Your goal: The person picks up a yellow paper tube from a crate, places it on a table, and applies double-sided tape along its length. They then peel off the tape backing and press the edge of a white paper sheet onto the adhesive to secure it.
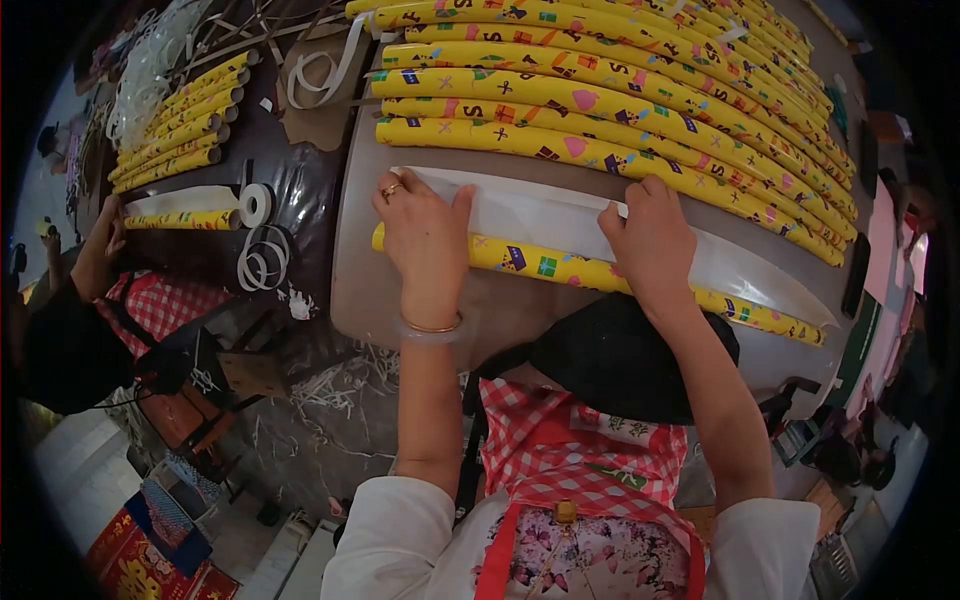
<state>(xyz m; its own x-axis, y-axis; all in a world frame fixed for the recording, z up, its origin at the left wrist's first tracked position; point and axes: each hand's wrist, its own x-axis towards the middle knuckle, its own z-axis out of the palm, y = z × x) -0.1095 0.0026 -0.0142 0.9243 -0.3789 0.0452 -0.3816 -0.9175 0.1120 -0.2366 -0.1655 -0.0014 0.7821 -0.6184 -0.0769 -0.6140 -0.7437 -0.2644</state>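
Wrapping step in hand, I judge. My left hand (425,240) and right hand (652,238) lie flat, fingers spread, pressing the film (560,222) over the roll (600,275) — it lies under my fingertips on the bench (400,300). Next move calls for even rolling pressure.

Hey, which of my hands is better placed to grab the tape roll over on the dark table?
Probably the left hand. It presses the clear sleeve at the yellow roll's left end, nearer the tape roll. The right hand sits farther away, mid-roll.
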